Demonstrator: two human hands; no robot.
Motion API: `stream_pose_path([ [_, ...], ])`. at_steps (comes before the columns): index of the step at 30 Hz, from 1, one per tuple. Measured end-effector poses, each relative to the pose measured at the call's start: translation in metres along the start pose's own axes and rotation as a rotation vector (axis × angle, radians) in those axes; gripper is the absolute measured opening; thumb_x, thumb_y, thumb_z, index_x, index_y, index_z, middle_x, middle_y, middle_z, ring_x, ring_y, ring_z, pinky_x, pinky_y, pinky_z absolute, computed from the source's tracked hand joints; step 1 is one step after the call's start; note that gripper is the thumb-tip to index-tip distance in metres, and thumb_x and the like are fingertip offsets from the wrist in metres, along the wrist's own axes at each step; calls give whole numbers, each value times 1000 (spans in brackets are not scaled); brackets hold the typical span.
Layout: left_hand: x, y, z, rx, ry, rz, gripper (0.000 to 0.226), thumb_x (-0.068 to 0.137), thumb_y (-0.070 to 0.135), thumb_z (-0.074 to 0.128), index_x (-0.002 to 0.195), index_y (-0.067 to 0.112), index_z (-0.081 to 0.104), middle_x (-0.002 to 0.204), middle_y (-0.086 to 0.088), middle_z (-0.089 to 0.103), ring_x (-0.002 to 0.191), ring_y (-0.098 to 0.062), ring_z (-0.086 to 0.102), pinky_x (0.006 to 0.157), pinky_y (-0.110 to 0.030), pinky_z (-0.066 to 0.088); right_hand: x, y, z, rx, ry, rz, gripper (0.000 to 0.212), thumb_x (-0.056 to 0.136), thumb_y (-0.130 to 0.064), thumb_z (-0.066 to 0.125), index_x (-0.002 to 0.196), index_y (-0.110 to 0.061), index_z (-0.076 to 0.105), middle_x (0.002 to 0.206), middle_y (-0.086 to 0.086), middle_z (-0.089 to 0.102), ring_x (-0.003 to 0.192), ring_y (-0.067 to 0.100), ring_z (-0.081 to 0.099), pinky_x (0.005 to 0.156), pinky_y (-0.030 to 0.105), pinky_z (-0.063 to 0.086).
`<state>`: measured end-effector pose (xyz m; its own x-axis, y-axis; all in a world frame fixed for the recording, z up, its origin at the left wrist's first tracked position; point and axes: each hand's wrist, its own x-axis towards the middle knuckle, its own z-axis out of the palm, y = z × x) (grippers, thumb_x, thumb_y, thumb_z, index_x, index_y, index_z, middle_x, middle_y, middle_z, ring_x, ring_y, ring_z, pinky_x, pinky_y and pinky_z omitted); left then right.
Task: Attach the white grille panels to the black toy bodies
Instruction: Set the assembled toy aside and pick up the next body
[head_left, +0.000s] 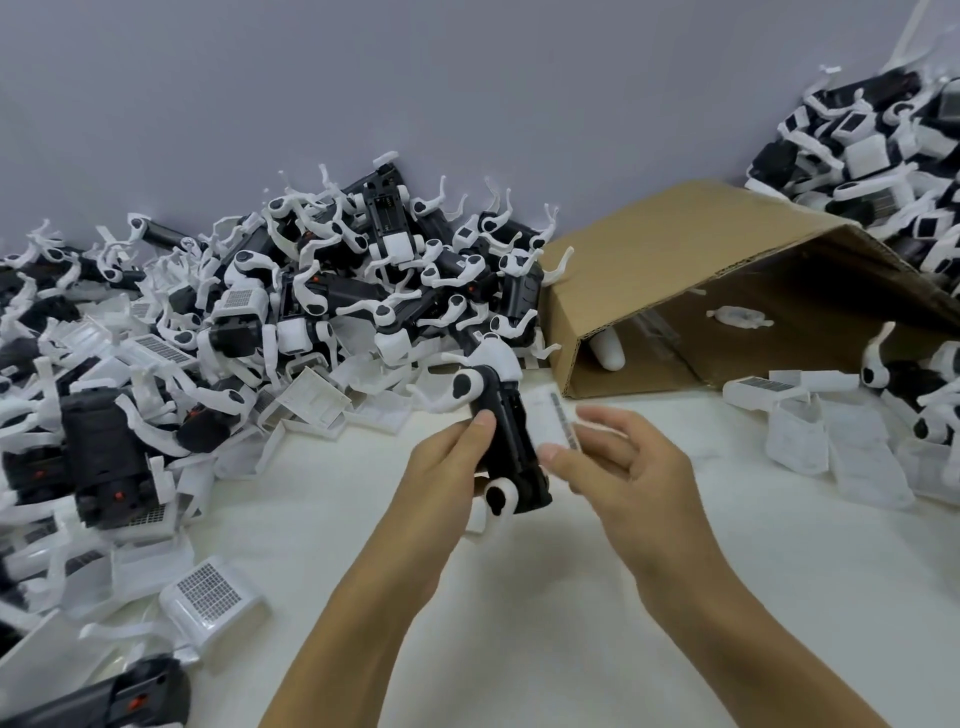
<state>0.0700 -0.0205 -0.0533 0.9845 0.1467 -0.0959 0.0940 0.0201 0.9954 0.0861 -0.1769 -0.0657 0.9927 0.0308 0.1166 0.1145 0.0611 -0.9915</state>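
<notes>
Grille panel (553, 423), mid-frame, is pinched by the right hand (618, 467) against the black toy body (511, 447) gripped by the left hand (452, 462); edges should be aligned before pressing evenly.

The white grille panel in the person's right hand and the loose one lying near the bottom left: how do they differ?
The held grille panel is pinched by the right hand against the black toy body and seen nearly edge-on; the loose grille panel lies flat on the table, untouched, its dark grid facing up. The held one looks blurred, the loose one sharp. Both are white with a dark grid.
</notes>
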Motion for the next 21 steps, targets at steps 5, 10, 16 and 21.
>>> stream_pose_path([
  [5,-2,1,-2,-13,40,39,35,104,37,49,103,16,77,100,-6,78,98,-25,74,101,-49,52,-4,-3,-1,37,-113,-180,50,83,-16,80,121,-44,66,110,-22,74,105,0,69,79,14,56],
  [10,-3,-3,6,22,14,115,32,105,33,48,101,21,78,101,-7,77,102,-33,70,99,-51,52,-5,2,4,-20,-133,-149,45,79,-29,82,116,-48,66,102,-21,76,97,3,73,76,14,56],
  [16,-4,-8,11,3,-17,165,32,106,30,46,101,25,78,99,-2,78,94,-20,74,78,-29,61,-2,-1,0,-65,-151,-165,44,82,-29,82,115,-50,63,101,-22,75,96,2,72,73,16,57],
  [21,-3,-6,8,-31,4,165,31,105,28,49,101,24,79,99,-5,78,94,-25,74,76,-32,61,-1,1,1,-135,-135,-123,52,81,-24,82,122,-44,57,102,-20,74,101,-2,67,79,21,57],
])
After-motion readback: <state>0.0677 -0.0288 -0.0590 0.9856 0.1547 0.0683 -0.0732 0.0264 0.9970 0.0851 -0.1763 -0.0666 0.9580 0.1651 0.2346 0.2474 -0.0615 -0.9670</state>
